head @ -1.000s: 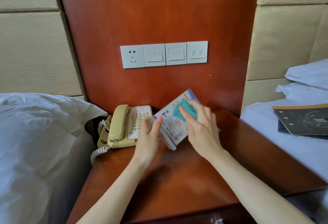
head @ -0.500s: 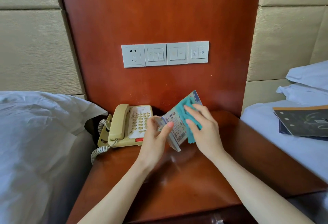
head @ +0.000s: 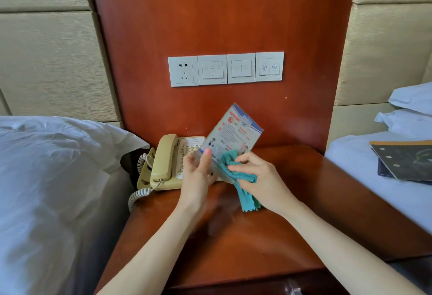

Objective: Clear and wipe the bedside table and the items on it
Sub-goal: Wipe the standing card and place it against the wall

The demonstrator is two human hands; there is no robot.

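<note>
My left hand (head: 197, 175) grips the lower left edge of a clear acrylic sign holder (head: 236, 131) with a printed card inside, held tilted above the brown bedside table (head: 233, 243). My right hand (head: 261, 183) pinches a teal cloth (head: 243, 191) against the holder's lower front face; the cloth's tail hangs down to the tabletop. A beige corded telephone (head: 167, 161) sits on the table's back left corner, just left of my left hand.
A socket and switch panel (head: 225, 69) is on the wooden wall panel behind. A bed with a white duvet (head: 53, 177) lies to the left. On the right bed (head: 364, 177) lie dark folders (head: 404, 160) and white pillows (head: 411, 112).
My right hand has slid the teal cloth down the sign holder's face from its upper part to its lower edge. The left hand keeps hold of the holder, now more upright.
</note>
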